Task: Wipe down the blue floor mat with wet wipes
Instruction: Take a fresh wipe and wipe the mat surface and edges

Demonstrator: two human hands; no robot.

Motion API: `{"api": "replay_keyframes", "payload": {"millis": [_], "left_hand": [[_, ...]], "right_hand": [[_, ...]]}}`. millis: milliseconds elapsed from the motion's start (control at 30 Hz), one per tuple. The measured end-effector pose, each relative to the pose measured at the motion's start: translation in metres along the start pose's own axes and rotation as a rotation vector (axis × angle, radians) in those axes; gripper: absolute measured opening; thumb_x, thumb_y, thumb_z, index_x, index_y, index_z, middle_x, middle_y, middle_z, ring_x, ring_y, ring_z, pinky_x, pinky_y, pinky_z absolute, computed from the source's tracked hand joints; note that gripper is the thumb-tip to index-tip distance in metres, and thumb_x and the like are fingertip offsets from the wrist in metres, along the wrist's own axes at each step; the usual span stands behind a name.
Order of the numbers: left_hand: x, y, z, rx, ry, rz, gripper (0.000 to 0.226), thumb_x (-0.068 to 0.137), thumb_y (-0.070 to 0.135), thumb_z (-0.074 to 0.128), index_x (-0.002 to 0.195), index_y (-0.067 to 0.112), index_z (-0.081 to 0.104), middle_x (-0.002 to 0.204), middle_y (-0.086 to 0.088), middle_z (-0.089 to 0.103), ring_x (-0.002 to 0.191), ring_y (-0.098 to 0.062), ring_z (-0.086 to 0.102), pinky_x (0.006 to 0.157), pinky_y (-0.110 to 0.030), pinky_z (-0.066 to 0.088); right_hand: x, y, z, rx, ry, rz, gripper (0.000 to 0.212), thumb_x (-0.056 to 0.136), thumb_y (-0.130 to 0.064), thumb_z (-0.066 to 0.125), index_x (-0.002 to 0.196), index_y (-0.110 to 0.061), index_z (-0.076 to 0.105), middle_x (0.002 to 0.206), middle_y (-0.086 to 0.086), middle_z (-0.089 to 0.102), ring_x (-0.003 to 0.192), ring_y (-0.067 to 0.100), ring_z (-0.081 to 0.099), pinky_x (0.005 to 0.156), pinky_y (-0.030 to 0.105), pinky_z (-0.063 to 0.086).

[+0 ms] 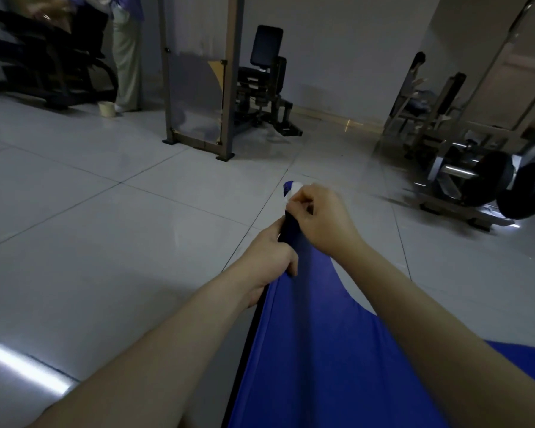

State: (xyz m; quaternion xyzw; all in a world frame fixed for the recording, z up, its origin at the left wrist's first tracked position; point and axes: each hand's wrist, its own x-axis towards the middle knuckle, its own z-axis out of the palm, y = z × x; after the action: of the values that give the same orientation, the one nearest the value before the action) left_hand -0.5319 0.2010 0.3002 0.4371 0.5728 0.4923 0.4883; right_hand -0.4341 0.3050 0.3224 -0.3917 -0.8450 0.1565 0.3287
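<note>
- The left hand [271, 254] grips the gathered edge of the blue floor mat [315, 335], fingers curled round the fold where its dark underside shows.
- The right hand [322, 217], just beyond the left, pinches a white wet wipe [294, 191] against the mat's far tip.
- The mat runs from the bottom of the head view up to both hands, bunched narrow at the top and spreading wide toward the person. Its right corner lies on the floor.
- Pale glossy floor tiles [105, 227] surround the mat, with a strip of reflected light at lower left.
- A metal frame [198, 88] stands ahead, with a black padded gym machine [260, 88] behind it.
- A weight machine with dark plates [488, 180] sits at right.
- At far left a person in light trousers [125, 57] stands beside dark equipment, with a small pale tub [106, 109] on the floor nearby.
</note>
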Motion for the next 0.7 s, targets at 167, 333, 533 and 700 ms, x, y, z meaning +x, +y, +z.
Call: {"api": "replay_keyframes", "payload": {"millis": [167, 333, 533, 700], "left_hand": [[-0.001, 0.000, -0.003, -0.005, 0.008, -0.024, 0.063, 0.082, -0.015, 0.043, 0.130, 0.025, 0.055, 0.096, -0.006, 0.068, 0.086, -0.016, 0.064, 0.073, -0.029, 0.055], [-0.002, -0.003, 0.005, -0.018, -0.046, -0.020, 0.092, 0.070, -0.014, 0.049, 0.146, 0.037, 0.047, 0.121, 0.000, 0.066, 0.109, -0.026, 0.063, 0.087, -0.038, 0.059], [-0.001, 0.000, 0.010, -0.012, -0.015, -0.031, 0.093, 0.073, -0.019, 0.046, 0.150, 0.034, 0.044, 0.122, 0.001, 0.064, 0.107, -0.022, 0.063, 0.083, -0.033, 0.060], [-0.003, -0.002, 0.010, -0.001, -0.036, 0.002, 0.097, 0.074, -0.019, 0.050, 0.154, 0.033, 0.038, 0.134, 0.003, 0.058, 0.113, -0.017, 0.058, 0.081, -0.026, 0.056]], "right_hand": [[-0.017, -0.008, -0.004, -0.026, -0.076, -0.074, 0.005, 0.093, -0.020, 0.068, 0.096, -0.017, 0.071, 0.097, -0.007, 0.059, 0.083, 0.004, 0.057, 0.071, 0.014, 0.044], [0.037, 0.012, -0.012, 0.050, 0.067, 0.081, 0.017, 0.092, -0.020, 0.072, 0.106, -0.013, 0.066, 0.098, -0.003, 0.062, 0.082, 0.006, 0.056, 0.075, 0.026, 0.048], [0.033, 0.015, -0.001, 0.005, 0.001, 0.109, 0.012, 0.094, -0.020, 0.071, 0.099, -0.010, 0.073, 0.086, -0.002, 0.067, 0.075, 0.006, 0.058, 0.068, 0.021, 0.046], [-0.005, 0.006, -0.013, -0.035, 0.059, 0.042, 0.011, 0.095, -0.023, 0.069, 0.096, -0.012, 0.073, 0.089, -0.003, 0.065, 0.077, 0.009, 0.059, 0.067, 0.023, 0.048]]}}
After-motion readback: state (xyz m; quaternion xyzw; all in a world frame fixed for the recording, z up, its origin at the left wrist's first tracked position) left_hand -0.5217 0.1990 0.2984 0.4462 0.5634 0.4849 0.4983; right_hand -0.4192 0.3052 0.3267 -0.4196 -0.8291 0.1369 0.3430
